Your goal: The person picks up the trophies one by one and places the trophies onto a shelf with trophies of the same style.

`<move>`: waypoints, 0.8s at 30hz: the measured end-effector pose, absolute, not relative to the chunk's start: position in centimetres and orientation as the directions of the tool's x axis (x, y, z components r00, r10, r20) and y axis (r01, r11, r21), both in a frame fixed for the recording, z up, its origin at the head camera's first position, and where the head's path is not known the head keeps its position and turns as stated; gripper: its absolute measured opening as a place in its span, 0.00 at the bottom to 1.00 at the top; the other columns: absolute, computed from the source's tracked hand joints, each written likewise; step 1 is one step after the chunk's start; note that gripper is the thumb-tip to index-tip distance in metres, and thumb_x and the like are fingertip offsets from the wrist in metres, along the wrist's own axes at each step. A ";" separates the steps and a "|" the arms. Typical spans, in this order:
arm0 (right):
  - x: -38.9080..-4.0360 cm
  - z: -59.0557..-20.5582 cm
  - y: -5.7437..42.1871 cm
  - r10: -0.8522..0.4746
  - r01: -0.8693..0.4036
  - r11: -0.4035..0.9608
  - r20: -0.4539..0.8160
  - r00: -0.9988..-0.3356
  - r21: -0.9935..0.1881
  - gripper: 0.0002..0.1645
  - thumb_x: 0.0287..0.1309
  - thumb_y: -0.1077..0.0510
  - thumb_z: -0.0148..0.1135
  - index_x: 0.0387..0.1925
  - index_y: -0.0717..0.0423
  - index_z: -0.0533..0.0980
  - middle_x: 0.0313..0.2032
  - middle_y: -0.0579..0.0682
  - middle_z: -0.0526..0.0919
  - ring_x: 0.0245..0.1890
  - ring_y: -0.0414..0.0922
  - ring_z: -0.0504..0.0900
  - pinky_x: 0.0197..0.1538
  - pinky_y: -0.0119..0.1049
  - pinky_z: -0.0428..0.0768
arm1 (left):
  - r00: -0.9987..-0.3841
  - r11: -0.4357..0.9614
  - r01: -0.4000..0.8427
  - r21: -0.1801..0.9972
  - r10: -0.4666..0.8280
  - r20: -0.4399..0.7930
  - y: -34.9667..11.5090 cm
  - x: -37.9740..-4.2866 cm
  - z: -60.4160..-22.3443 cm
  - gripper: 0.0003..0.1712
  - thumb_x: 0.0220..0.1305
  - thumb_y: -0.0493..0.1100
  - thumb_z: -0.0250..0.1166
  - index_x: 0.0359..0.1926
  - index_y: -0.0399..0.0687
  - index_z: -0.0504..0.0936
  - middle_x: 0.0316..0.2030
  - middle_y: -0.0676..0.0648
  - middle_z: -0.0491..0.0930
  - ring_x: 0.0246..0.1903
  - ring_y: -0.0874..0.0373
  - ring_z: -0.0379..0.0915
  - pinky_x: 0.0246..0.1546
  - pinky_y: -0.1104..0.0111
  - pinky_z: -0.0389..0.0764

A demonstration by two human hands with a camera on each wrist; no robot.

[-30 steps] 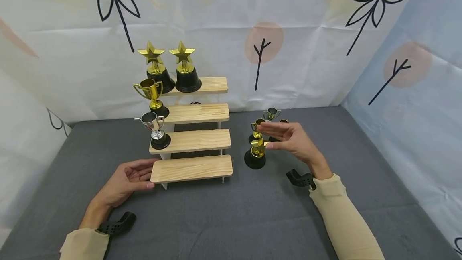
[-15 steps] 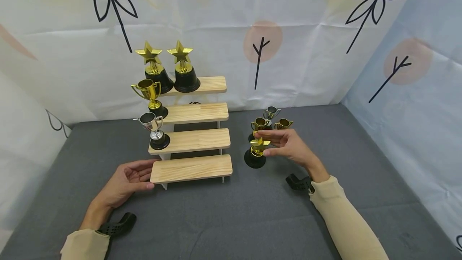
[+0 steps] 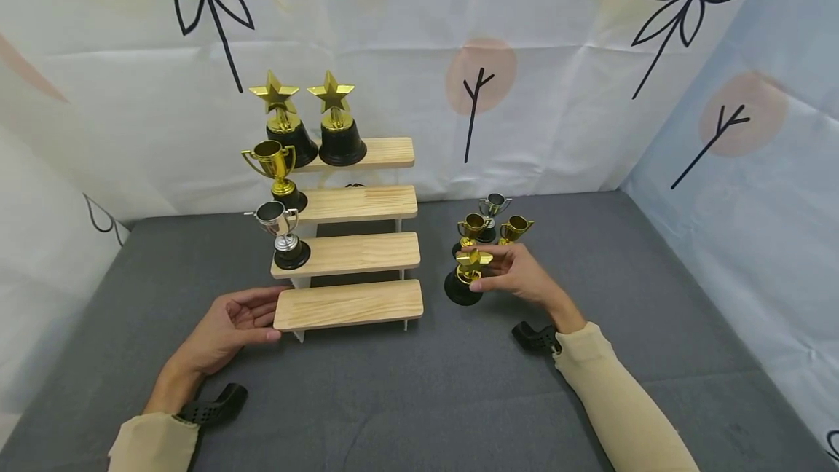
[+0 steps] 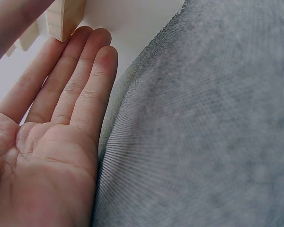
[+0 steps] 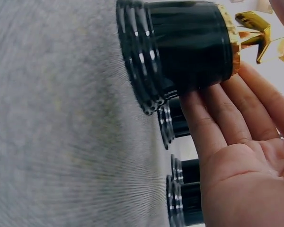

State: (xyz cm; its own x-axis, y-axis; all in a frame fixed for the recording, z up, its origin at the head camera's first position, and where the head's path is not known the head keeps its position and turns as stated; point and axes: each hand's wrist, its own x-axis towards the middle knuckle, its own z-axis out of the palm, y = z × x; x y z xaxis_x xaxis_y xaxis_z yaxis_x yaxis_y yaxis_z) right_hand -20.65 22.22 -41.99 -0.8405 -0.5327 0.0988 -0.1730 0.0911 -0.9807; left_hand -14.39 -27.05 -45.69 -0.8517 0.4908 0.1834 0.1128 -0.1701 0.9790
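In the head view my left hand [image 3: 226, 330] is at the left end of the wooden tiered stand [image 3: 347, 304], by its lowest step. Its fingers lie nearly straight in the left wrist view, tips at the board's end [image 4: 64, 19]. My right hand [image 3: 514, 277] holds a gold star trophy [image 3: 462, 288] standing on the grey cloth, thumb at the front of its black base and fingers behind. The right wrist view shows those fingers [image 5: 236, 106] along the base [image 5: 189, 45]. Directly behind stand gold cup trophies [image 3: 472, 226] [image 3: 515, 227] and a silver one [image 3: 494, 204].
Two star trophies [image 3: 273, 97] [image 3: 331, 95] stand on the stand's top step. A gold cup trophy [image 3: 272, 161] is at the left of the step below, and a silver cup trophy [image 3: 275, 221] under that. White patterned fabric [image 3: 393, 28] hangs behind.
My right hand has come down and left onto the front star trophy, its thumb now at the base. The gold cups behind have come into view. My left hand has stayed put.
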 end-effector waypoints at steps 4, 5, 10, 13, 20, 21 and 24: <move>-20.7 -42.3 22.2 -0.508 -0.146 0.105 0.073 -0.858 -0.984 0.39 0.50 0.70 0.76 0.64 0.74 0.71 0.62 0.67 0.77 0.57 0.44 0.82 0.59 0.37 0.83 | -0.848 -0.174 0.116 0.978 0.495 0.189 -27.1 -14.4 -45.7 0.39 0.55 0.14 0.63 0.68 0.20 0.63 0.61 0.47 0.78 0.61 0.56 0.76 0.60 0.64 0.79; -20.7 -42.3 22.2 -0.504 -0.136 0.108 0.063 -0.861 -0.985 0.39 0.50 0.70 0.76 0.64 0.74 0.71 0.62 0.67 0.77 0.57 0.44 0.82 0.58 0.37 0.84 | -0.848 -0.174 0.117 0.978 0.495 0.190 -27.1 -14.4 -45.6 0.39 0.55 0.14 0.63 0.68 0.20 0.63 0.61 0.47 0.78 0.61 0.56 0.76 0.60 0.64 0.79; -20.7 -42.6 22.0 -0.501 -0.107 0.114 0.036 -0.865 -0.988 0.37 0.50 0.71 0.76 0.62 0.75 0.72 0.61 0.68 0.77 0.57 0.47 0.82 0.55 0.36 0.85 | -0.850 -0.168 0.117 0.979 0.492 0.187 -27.1 -14.4 -45.6 0.39 0.55 0.14 0.64 0.68 0.20 0.63 0.61 0.47 0.78 0.60 0.56 0.77 0.59 0.64 0.80; -20.7 -42.9 21.9 -0.499 -0.100 0.107 0.034 -0.866 -0.989 0.36 0.49 0.71 0.76 0.61 0.75 0.73 0.60 0.67 0.79 0.57 0.47 0.82 0.53 0.36 0.86 | -0.856 -0.153 0.117 0.981 0.485 0.178 -27.1 -14.4 -45.7 0.39 0.54 0.15 0.64 0.68 0.19 0.63 0.60 0.48 0.79 0.59 0.56 0.78 0.59 0.64 0.80; -20.7 -43.8 21.9 -0.504 -0.122 0.062 0.074 -0.860 -0.991 0.34 0.49 0.72 0.76 0.60 0.74 0.75 0.57 0.61 0.82 0.56 0.46 0.83 0.55 0.36 0.85 | -0.863 -0.135 0.106 0.985 0.479 0.159 -27.2 -14.5 -45.8 0.39 0.55 0.15 0.65 0.68 0.20 0.64 0.60 0.49 0.79 0.59 0.56 0.78 0.59 0.64 0.81; -20.8 -44.0 21.9 -0.510 -0.126 0.052 0.082 -0.856 -0.991 0.34 0.50 0.72 0.76 0.60 0.74 0.75 0.58 0.61 0.82 0.56 0.46 0.83 0.55 0.37 0.85 | -0.860 -0.140 0.108 0.984 0.483 0.163 -27.2 -14.5 -45.9 0.39 0.55 0.15 0.65 0.68 0.20 0.63 0.60 0.48 0.79 0.59 0.56 0.78 0.59 0.64 0.81; -20.9 -44.2 21.9 -0.520 -0.134 0.034 0.097 -0.849 -0.990 0.34 0.50 0.73 0.75 0.61 0.73 0.75 0.59 0.62 0.81 0.57 0.47 0.83 0.56 0.37 0.85 | -0.854 -0.154 0.112 0.982 0.491 0.174 -27.2 -14.5 -45.9 0.39 0.55 0.15 0.64 0.68 0.20 0.63 0.60 0.47 0.79 0.60 0.56 0.77 0.59 0.64 0.80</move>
State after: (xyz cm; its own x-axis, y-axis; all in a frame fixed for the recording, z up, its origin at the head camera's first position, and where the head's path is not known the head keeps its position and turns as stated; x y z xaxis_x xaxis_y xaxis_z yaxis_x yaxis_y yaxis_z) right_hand -20.85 21.90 -44.24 -0.8487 -0.5199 0.0974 -0.1343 0.0337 -0.9904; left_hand -14.49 -27.19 -45.95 -0.8538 0.4906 0.1741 0.1117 -0.1540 0.9817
